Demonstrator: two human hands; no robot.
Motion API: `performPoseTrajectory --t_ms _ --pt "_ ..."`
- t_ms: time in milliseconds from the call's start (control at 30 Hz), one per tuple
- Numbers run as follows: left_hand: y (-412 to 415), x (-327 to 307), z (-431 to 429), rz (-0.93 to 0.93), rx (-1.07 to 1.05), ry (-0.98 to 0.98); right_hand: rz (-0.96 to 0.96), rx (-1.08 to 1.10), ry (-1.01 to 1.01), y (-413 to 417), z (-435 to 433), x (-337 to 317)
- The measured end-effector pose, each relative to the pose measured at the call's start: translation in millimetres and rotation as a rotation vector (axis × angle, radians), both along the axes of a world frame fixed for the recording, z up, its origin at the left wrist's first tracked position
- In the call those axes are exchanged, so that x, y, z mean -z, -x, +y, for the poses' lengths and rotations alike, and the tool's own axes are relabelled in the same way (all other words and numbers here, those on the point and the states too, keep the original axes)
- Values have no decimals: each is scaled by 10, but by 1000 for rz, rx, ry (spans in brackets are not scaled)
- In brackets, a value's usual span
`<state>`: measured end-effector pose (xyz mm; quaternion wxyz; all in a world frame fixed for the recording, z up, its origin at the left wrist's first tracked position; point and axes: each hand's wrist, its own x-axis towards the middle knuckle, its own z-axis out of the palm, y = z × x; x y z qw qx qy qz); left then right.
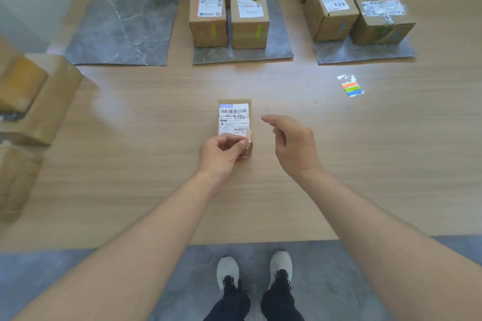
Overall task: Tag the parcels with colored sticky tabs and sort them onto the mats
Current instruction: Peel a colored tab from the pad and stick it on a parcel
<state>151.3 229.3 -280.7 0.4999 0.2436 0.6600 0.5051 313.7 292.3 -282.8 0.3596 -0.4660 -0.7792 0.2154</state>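
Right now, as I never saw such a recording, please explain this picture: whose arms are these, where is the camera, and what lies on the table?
No machine here: a person works with bare hands, and the single camera sits on their head, looking forward and down, so the arms are the wearer's own. The left hand grips a small labelled parcel, fingers curled round its near end. The right hand hovers beside it, holding nothing. On the table lie three grey mats bearing tagged boxes, and a pad of sticky tabs at the right.
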Motion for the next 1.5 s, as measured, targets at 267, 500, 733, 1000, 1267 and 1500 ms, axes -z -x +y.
performPoseTrajectory --t_ms 267,500,733,1000,1267,1500 --pt "-22 431 -252 8 -101 21 -390 -366 218 260 -148 143" --pt "3 634 -197 -18 -169 15 -396 -290 116 338 -34 270" --pt "-20 714 -190 -113 -192 5 -333 -223 89 378 -15 341" --pt "-5 680 -103 -138 -204 13 -282 -79 -95 542 -45 422" --pt "324 751 -165 -27 -174 141 -296 -34 -156 573 -36 571" --pt "658 515 -55 13 -281 69 -269 33 -290 628 -103 730"
